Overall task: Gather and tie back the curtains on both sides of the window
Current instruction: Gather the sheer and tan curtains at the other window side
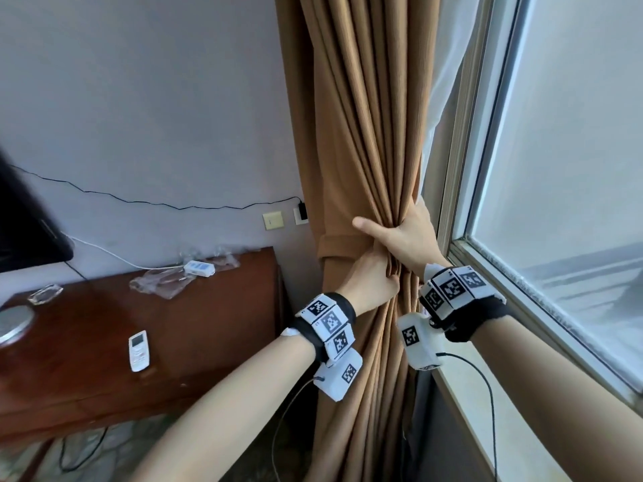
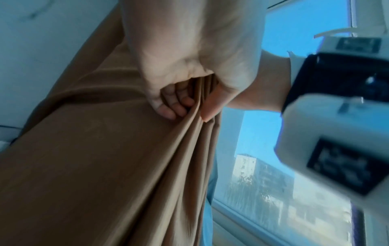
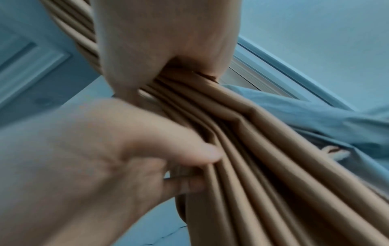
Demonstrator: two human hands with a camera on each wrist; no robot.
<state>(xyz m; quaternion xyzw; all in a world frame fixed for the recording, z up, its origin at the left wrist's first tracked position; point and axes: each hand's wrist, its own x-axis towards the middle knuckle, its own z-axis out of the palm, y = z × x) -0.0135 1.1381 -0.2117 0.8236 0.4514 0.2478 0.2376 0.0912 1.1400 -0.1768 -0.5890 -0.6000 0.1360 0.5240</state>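
Both hands are clamped on the brown curtain (image 1: 362,140) bunched by the window frame (image 1: 462,161), right hand (image 1: 405,238) just above left hand (image 1: 374,283), so I'd keep the pleats pinched tight while swinging the tieback band (image 1: 328,247) around.

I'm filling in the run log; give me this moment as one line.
stage: gathering | left hand: grips pleated brown fabric curtain | right hand: grips same bundle above | brown fabric tieback band: beside hands, not visibly fastened
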